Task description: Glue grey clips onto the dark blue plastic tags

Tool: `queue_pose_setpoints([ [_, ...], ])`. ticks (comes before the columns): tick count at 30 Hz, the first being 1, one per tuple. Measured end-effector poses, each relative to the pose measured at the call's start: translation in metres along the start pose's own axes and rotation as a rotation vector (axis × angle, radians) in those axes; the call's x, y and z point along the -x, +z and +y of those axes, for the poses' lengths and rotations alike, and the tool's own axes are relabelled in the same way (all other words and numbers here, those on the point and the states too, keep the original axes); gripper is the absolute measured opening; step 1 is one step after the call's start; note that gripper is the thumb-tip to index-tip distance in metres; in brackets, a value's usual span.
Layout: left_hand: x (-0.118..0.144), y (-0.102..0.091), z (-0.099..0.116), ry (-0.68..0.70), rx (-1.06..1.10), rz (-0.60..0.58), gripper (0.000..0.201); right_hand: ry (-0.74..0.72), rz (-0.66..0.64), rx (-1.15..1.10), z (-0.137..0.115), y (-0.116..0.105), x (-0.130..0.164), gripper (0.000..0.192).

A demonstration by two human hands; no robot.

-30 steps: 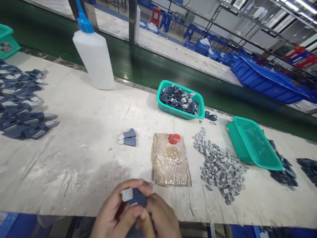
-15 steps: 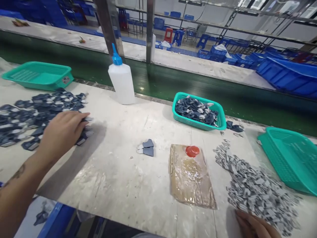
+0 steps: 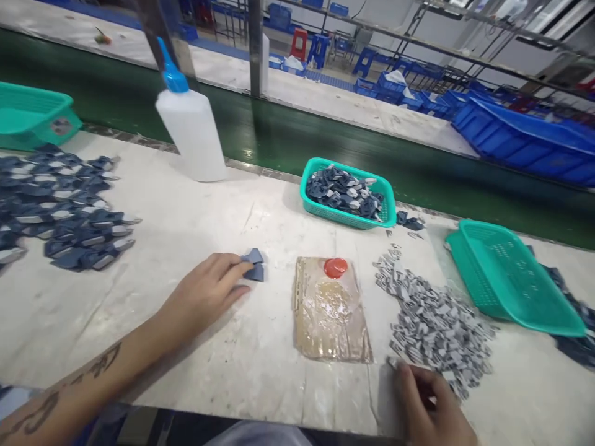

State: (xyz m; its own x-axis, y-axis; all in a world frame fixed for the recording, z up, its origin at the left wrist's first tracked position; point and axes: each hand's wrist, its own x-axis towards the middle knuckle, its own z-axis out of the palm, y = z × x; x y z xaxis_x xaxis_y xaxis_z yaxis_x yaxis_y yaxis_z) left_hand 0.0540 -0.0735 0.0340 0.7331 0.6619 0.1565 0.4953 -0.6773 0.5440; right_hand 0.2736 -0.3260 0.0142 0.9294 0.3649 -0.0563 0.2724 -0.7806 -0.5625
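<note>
Fingertips of my left hand lie on the light end of a small pair of blue-grey fabric pieces on the table. The thumb stands apart from the other fingers, and part of the pair is hidden under them. At the lower right, my right hand pinches a small grey piece between thumb and fingertip. Beside it spreads a pile of small grey pieces. Between my hands a brown sheet carries a glossy wet patch and a red round cap.
A white squeeze bottle with a blue nozzle stands at the back. Dark blue fabric pieces lie heaped at left. Green baskets stand at far left, at back centre holding dark pieces, and at right. A green belt runs behind.
My left hand has left the dark fabric heap and moved right to the pair in the middle. My right hand now shows a grey piece in its pinch. The view has shifted right.
</note>
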Motion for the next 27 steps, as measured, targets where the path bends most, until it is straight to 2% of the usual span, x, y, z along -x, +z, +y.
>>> queue_pose_setpoints([
  [3, -0.005, 0.011, -0.002, -0.021, -0.010, 0.007, 0.030, -0.116, -0.015, -0.065, 0.005, 0.000, -0.005, 0.044],
  [6, -0.001, 0.010, 0.000, -0.059, 0.019, 0.029, 0.027, -0.245, 0.018, -0.116, 0.014, -0.006, -0.008, 0.033],
  [9, 0.011, -0.001, 0.008, -0.216, 0.134, 0.029, 0.025, -0.524, -0.023, -0.119, 0.021, -0.013, -0.014, 0.020],
  [11, 0.021, -0.010, 0.014, -0.345, 0.222, 0.033, 0.033, -0.639, -0.053, -0.104, 0.024, -0.015, -0.019, 0.018],
  [14, 0.030, -0.019, 0.023, -0.406, 0.448, 0.116, 0.035, -0.711, -0.080, -0.078, 0.026, -0.014, -0.028, 0.018],
  [17, 0.032, -0.021, 0.032, -0.443, 0.698, 0.171, 0.018, -0.809, -0.094, -0.043, 0.028, -0.011, -0.035, 0.013],
  [19, 0.032, -0.021, 0.039, -0.554, 0.826, 0.189, 0.006, -0.868, -0.083, -0.012, 0.028, -0.011, -0.037, 0.011],
  [23, 0.036, -0.019, 0.048, -0.832, 1.114, 0.143, 0.016, -0.941, -0.061, 0.068, 0.022, -0.019, -0.040, 0.011],
  [27, 0.046, -0.015, 0.052, -0.995, 1.418, 0.133, 0.027, -0.959, 0.020, 0.026, -0.007, -0.024, -0.042, 0.014],
])
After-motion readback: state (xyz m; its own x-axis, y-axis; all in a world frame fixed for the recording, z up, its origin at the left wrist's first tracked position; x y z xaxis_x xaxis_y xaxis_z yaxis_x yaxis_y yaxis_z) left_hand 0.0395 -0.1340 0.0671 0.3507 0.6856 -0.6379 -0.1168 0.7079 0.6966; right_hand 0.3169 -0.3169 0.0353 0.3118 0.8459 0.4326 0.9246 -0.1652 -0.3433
